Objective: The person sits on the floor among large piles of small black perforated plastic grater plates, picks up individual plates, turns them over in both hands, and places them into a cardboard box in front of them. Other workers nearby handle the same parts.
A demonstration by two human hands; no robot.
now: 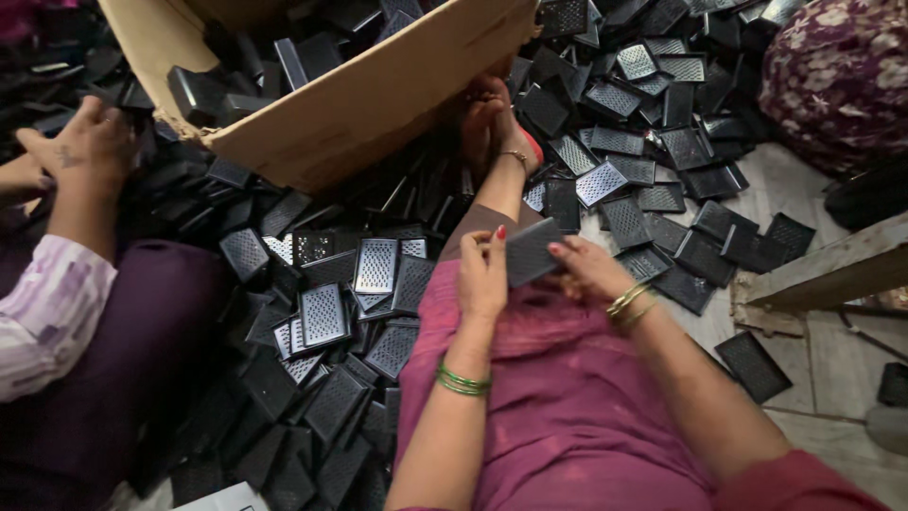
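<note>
Hands at centre: left hand [483, 274] and right hand [588, 270] together grip one black grater plate [532, 252] above the lap. Judged best practice: pinch the plate's edges, clear of the perforations. Outward, loose grater plates [653, 161] spread toward 1 o'clock; an unlabelled brown cardboard box [359, 114], tilted, lies at 11 o'clock.

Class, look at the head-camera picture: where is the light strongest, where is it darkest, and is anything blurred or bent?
Head view: brightest on the floor at right; metal grater plates catch glare; the lower-left pile sinks into shadow; both hands on the black piece look slightly soft; the cardboard box bows near the top edge.
</note>
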